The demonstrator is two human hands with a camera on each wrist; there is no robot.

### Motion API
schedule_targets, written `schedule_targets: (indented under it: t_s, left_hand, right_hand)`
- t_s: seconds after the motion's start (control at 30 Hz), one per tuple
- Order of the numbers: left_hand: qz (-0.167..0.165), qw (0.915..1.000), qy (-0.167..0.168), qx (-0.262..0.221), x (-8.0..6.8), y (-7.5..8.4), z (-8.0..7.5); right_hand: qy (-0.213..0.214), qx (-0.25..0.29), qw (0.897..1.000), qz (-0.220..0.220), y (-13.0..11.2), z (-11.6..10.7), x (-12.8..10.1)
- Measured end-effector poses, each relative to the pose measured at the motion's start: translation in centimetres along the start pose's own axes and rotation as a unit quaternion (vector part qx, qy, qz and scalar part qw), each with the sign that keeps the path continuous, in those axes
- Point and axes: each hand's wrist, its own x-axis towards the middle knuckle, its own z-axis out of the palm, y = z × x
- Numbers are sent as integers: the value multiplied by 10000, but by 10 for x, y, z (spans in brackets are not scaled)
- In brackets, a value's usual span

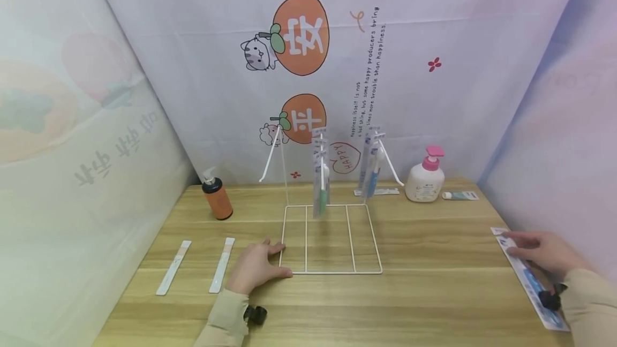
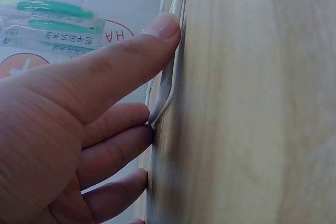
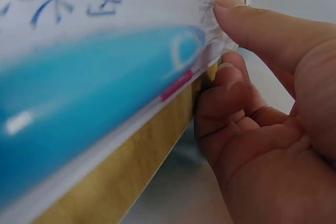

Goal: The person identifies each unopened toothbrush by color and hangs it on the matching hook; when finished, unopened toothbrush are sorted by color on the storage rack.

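A white wire display rack [image 1: 382,253] stands mid-table with upright hooks. My left hand [image 1: 255,266] holds its front left corner, thumb on the front wire and fingertips at the side wire. Close up in the left wrist view, the thumb lies on the rack's wire [image 2: 167,85]. At the table's right edge, my right hand [image 1: 549,253] pinches the end of a packaged blue toothbrush [image 1: 530,283] between thumb and curled fingers. The package [image 3: 94,77] fills much of the right wrist view. Packaged green toothbrushes [image 1: 322,197] hang from the middle hook, packaged blue ones [image 1: 373,178] from the right.
Two slim white packets [image 1: 173,268] lie at the left, near an orange-and-black pump bottle [image 1: 219,202]. Behind the rack lies another slim packet [image 1: 385,191]. A white pump bottle with pink top [image 1: 425,181] and a small tube [image 1: 461,195] are at the back right.
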Motion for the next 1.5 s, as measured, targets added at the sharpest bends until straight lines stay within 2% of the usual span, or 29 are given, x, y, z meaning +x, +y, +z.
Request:
schedule_targets:
  t_s: [0.3,0.63,0.8,1.17,1.5]
  left_hand:
    - [40,10000,38,1,1,0,0]
    - [13,10000,46,17,2,0,-1]
    - [35,10000,44,31,2,-2,1]
    - [29,10000,72,-19,1,-2,2]
    - [70,9999,74,-38,0,-3,3]
  right_hand:
    - [-96,-30,9996,-280,3,-2,-4]
    - [-57,-476,9987,-146,-2,-4,-3]
    - [257,-553,9975,-359,3,0,-3]
    - [1303,-532,9894,-361,6,10,-3]
    - [1526,-343,9876,-141,-2,15,-6]
